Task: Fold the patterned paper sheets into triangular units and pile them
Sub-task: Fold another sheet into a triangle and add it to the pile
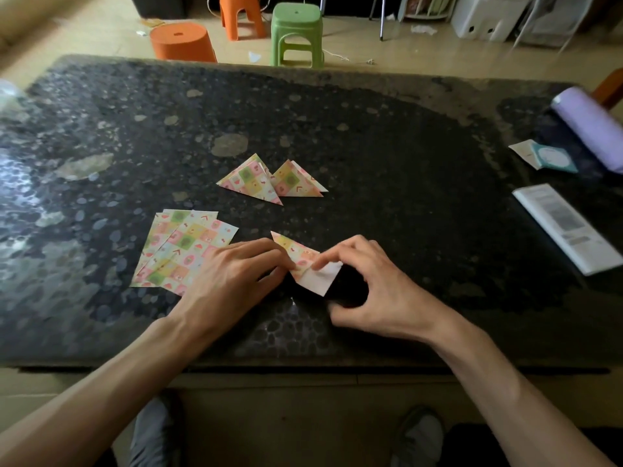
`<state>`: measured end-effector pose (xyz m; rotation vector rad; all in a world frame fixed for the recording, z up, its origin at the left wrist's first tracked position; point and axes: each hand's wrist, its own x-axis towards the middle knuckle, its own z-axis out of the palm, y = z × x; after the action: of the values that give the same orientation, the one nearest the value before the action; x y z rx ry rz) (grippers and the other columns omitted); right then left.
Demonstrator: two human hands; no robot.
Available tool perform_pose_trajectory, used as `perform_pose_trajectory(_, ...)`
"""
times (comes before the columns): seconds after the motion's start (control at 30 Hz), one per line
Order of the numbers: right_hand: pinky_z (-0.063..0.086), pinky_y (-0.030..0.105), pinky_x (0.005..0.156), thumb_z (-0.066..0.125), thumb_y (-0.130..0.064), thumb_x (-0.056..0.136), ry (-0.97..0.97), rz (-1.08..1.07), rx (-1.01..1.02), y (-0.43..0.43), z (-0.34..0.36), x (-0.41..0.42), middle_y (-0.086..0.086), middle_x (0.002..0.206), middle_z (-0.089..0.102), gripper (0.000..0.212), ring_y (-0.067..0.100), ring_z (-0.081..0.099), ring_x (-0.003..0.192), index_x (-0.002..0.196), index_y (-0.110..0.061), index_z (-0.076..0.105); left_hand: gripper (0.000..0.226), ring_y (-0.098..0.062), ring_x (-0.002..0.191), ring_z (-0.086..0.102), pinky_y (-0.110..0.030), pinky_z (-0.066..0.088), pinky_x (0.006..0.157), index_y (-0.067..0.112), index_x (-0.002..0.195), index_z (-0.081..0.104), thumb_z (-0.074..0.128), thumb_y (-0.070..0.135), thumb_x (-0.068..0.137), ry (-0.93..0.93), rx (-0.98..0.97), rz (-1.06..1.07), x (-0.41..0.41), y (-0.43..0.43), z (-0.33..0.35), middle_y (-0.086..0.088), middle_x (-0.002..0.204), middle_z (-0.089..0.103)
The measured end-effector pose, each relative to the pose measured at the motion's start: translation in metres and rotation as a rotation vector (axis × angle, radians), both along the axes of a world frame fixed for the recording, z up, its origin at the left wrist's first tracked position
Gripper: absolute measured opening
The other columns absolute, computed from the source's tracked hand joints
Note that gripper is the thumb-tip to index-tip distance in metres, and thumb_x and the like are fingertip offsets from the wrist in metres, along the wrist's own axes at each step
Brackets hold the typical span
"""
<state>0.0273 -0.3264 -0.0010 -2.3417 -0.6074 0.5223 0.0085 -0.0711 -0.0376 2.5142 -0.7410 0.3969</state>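
While the fanned stack of unfolded patterned sheets (182,251) waits at the left of the desk (421,156), the left hand (232,274) lies over its corner and pinches the left edge of the half-folded sheet (303,261). That grip is narrow, with the thumb tucked under the fingertips as far as I can make out. Beyond, two finished triangular units (269,180) lie overlapping, well apart from the work. Further right, the right hand (367,284) arches over a white flap (322,279). Its forefinger tip presses the crease and its grip is wide, the thumb away on the desk. I'd judge the flap fold is being set. Best to keep the left edge pinned, square the flap to the patterned edge, then run the fingertip outwards along the crease so the unit piles flat.
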Motion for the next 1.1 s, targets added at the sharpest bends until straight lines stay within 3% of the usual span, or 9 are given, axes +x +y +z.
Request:
perform_pose_trajectory(0.07,0.042,0.02,0.097,0.084,-0.041,0.077,-0.11,0.063,-0.033,0.001,-0.005,-0.004,-0.026,0.122,0.044,0.043,-0.002,0.04,0.123,0.114,-0.047,0.063,0.012,-0.017,0.093,0.071,-0.037,0.059,0.073,0.021,0.104,0.076,0.066,0.024,0.098,0.024,-0.005,0.006,0.0,0.002,-0.002,0.006,0.111,0.071)
perform_pose_trajectory(0.13,0.047,0.022,0.092,0.081,-0.043,0.082,-0.259,0.057,0.009,0.006,-0.01,-0.007,-0.025,0.113,0.051,0.025,0.001,0.048,0.115,0.105,-0.04,0.072,0.011,-0.016,0.096,0.071,-0.038,0.06,0.074,0.022,0.104,0.077,0.068,0.024,0.097,0.048,0.001,0.003,0.001,0.004,-0.003,0.007,0.113,0.071)
perform_pose_trajectory(0.27,0.053,0.029,0.085,0.079,-0.035,0.087,-0.319,0.036,0.077,0.008,-0.017,-0.008,-0.022,0.103,0.061,0.008,0.002,0.059,0.103,0.095,-0.035,0.078,0.02,-0.01,0.111,0.065,-0.036,0.058,0.088,0.027,0.108,0.079,0.07,0.018,0.093,0.126,0.031,-0.046,0.008,0.011,-0.007,0.012,0.118,0.07)
perform_pose_trajectory(0.4,0.051,0.03,0.083,0.075,-0.039,0.09,-0.322,0.076,0.008,0.01,-0.021,-0.009,-0.022,0.102,0.059,0.009,0.003,0.053,0.101,0.098,-0.035,0.077,0.019,-0.005,0.122,0.057,-0.034,0.051,0.101,0.03,0.109,0.08,0.072,0.026,0.092,0.212,-0.014,-0.057,0.005,0.012,-0.006,0.016,0.122,0.067)
perform_pose_trajectory(0.5,0.049,0.027,0.088,0.071,-0.044,0.093,-0.272,0.102,-0.013,0.011,-0.02,-0.007,-0.023,0.106,0.055,0.013,0.002,0.051,0.106,0.103,-0.037,0.077,0.019,-0.003,0.121,0.055,-0.034,0.05,0.1,0.033,0.108,0.079,0.07,0.04,0.093,0.243,-0.052,-0.018,0.0,0.008,-0.004,0.018,0.12,0.065)
perform_pose_trajectory(0.67,0.048,0.026,0.09,0.07,-0.047,0.094,-0.174,0.017,0.004,0.015,-0.021,-0.005,-0.022,0.103,0.056,0.014,-0.001,0.051,0.105,0.102,-0.038,0.076,0.018,-0.007,0.12,0.054,-0.04,0.049,0.098,0.034,0.105,0.078,0.068,0.042,0.093,0.235,-0.07,0.038,-0.002,0.001,-0.008,0.019,0.117,0.063)
perform_pose_trajectory(0.77,0.049,0.025,0.085,0.072,-0.052,0.09,-0.143,-0.054,0.008,0.019,-0.023,-0.004,-0.019,0.097,0.059,0.014,-0.001,0.055,0.1,0.096,-0.04,0.075,0.014,-0.006,0.12,0.053,-0.039,0.048,0.099,0.036,0.101,0.078,0.07,0.043,0.091,0.252,-0.087,0.055,-0.004,0.001,-0.01,0.021,0.116,0.062)
perform_pose_trajectory(0.93,0.042,0.011,0.07,0.079,-0.045,0.086,-0.151,-0.193,-0.004,0.027,-0.022,-0.005,-0.018,0.086,0.061,0.009,-0.003,0.059,0.087,0.085,-0.038,0.073,0.02,-0.004,0.119,0.054,-0.036,0.048,0.101,0.035,0.099,0.079,0.066,0.048,0.093,0.269,-0.127,0.077,-0.002,0.001,-0.011,0.022,0.115,0.063)
perform_pose_trajectory(1.1,0.042,0.014,0.068,0.077,-0.045,0.088,-0.178,-0.277,-0.04,0.032,-0.024,-0.008,-0.017,0.085,0.062,0.012,0.0,0.057,0.084,0.088,-0.033,0.075,0.025,-0.003,0.12,0.051,-0.033,0.046,0.102,0.041,0.099,0.077,0.065,0.061,0.089,0.29,-0.114,0.09,-0.003,0.0,-0.011,0.024,0.116,0.06)
